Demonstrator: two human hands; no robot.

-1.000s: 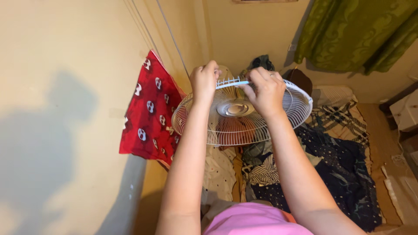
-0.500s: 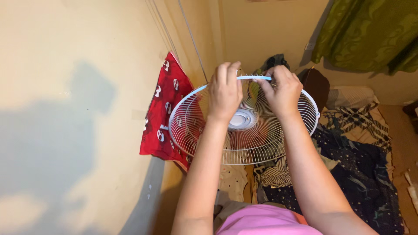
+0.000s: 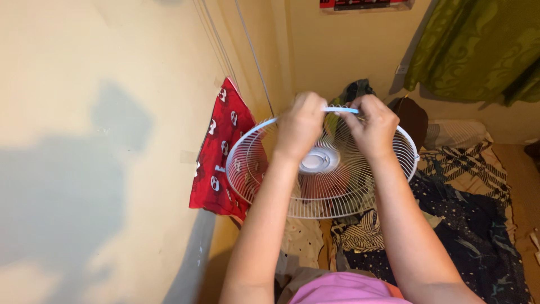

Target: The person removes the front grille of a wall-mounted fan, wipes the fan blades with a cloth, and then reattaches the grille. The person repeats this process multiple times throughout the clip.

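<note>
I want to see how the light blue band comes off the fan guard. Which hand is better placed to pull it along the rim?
Probably the right hand: it pinches the band's loose end atop the fan guard. The left hand grips the rim, steadying.

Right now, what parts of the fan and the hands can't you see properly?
Head view only:
- Fan blades: blurred behind the white fan guard.
- Top rim of the guard: covered by the left hand and right hand.
- Fingertips: curled over the rim, hidden.
- Fan's stand: hidden below the guard and arms.

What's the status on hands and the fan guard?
Left hand and right hand gripping top rim of white fan guard. Nothing in the way.
</note>
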